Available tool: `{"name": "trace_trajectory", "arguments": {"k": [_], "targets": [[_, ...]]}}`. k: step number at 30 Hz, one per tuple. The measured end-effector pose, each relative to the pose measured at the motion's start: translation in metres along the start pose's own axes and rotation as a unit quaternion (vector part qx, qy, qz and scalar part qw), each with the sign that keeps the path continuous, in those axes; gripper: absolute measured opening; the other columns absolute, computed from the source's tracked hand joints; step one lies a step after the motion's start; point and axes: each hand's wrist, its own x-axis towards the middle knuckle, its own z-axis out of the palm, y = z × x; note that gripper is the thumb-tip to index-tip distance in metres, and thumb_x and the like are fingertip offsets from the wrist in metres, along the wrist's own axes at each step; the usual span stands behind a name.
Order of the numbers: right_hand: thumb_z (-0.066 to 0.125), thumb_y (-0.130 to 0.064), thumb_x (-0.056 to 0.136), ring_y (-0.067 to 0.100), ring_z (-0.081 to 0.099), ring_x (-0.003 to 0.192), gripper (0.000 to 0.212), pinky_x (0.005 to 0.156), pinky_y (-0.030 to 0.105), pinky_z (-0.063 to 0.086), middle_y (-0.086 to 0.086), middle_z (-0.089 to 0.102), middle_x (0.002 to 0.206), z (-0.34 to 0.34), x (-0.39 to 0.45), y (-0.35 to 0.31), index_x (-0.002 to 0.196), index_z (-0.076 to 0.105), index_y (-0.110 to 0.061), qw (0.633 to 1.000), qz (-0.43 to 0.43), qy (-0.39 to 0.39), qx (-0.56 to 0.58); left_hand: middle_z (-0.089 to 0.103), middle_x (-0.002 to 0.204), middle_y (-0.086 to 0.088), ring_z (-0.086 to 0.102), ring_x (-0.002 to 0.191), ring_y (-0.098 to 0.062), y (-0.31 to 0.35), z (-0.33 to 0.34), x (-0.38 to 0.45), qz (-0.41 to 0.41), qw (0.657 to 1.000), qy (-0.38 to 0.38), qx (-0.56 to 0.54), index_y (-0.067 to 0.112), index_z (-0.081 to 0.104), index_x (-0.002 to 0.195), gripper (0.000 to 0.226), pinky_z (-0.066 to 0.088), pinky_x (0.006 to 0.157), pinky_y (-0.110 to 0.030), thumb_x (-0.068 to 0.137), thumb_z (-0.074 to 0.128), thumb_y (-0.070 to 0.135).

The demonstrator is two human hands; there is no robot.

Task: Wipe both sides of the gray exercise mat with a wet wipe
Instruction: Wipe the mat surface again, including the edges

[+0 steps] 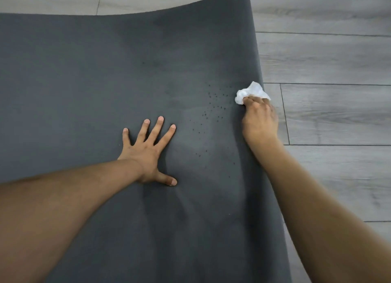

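Left hand (148, 153): lower centre of frame, palm down, fingers straight and spread apart, pressing flat on the gray exercise mat (84, 81).

Right hand (259, 119): right of centre, fingers curled together and clamped on a crumpled white wet wipe (251, 92); the wipe touches the mat at its right edge.

Gray exercise mat: fills most of the frame from the bottom edge to the upper part, lying on the floor; its far right corner curls upward. Small dark specks (213, 105) dot the surface between the two hands.

Floor (334, 56): gray wood-look planks, visible along the top and right of frame.
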Motion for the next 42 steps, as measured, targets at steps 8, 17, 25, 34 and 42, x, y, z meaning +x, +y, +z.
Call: {"name": "trace_trajectory", "arguments": {"k": [8, 17, 25, 34, 42], "targets": [[0.048, -0.004, 0.084, 0.028, 0.055, 0.113, 0.038, 0.097, 0.035, 0.043, 0.003, 0.063, 0.123, 0.033, -0.035, -0.115, 0.116, 0.066, -0.013, 0.979, -0.118, -0.050, 0.158, -0.056, 0.148, 0.010, -0.038, 0.148, -0.026, -0.003, 0.005, 0.004, 0.001, 1.000, 0.012, 0.004, 0.047, -0.049, 0.136, 0.148, -0.004, 0.118, -0.072, 0.047, 0.055, 0.102], [0.039, -0.005, 0.090, 0.032, 0.055, 0.107, 0.035, 0.088, 0.039, 0.040, 0.010, 0.062, 0.119, -0.001, -0.021, -0.012, 0.116, 0.062, -0.010, 1.000, 0.000, 0.010, -0.020, -0.055, 0.150, 0.008, -0.036, 0.149, -0.029, -0.001, 0.007, 0.003, 0.017, 1.000, 0.022, -0.010, 0.045, -0.048, 0.140, 0.147, -0.002, 0.117, -0.074, 0.051, 0.056, 0.100], [0.040, -0.001, 0.086, 0.028, 0.049, 0.113, 0.044, 0.096, 0.034, 0.040, 0.005, 0.055, 0.131, 0.018, -0.050, -0.067, 0.124, 0.059, -0.015, 0.994, 0.076, 0.017, 0.077, -0.054, 0.151, 0.009, -0.038, 0.148, -0.029, -0.006, 0.012, 0.006, 0.026, 0.999, 0.031, -0.022, 0.045, -0.046, 0.141, 0.149, -0.005, 0.115, -0.076, 0.049, 0.058, 0.100], [0.033, -0.013, 0.089, 0.032, 0.055, 0.114, 0.045, 0.093, 0.040, 0.043, 0.009, 0.062, 0.126, 0.011, -0.062, -0.086, 0.123, 0.062, -0.009, 0.992, -0.109, -0.065, 0.015, -0.051, 0.153, 0.008, -0.037, 0.149, -0.029, -0.006, 0.014, 0.006, 0.030, 0.998, 0.038, -0.027, 0.046, -0.043, 0.143, 0.148, -0.005, 0.115, -0.075, 0.049, 0.058, 0.101], [0.033, 0.007, 0.081, 0.030, 0.054, 0.102, 0.049, 0.083, 0.037, 0.045, 0.004, 0.062, 0.116, -0.006, -0.056, -0.022, 0.113, 0.065, -0.012, 0.989, 0.143, 0.035, 0.025, -0.053, 0.152, 0.006, -0.038, 0.148, -0.031, -0.004, 0.011, 0.006, 0.026, 0.999, 0.025, -0.021, 0.045, -0.045, 0.142, 0.149, -0.005, 0.115, -0.076, 0.050, 0.059, 0.100]]}}
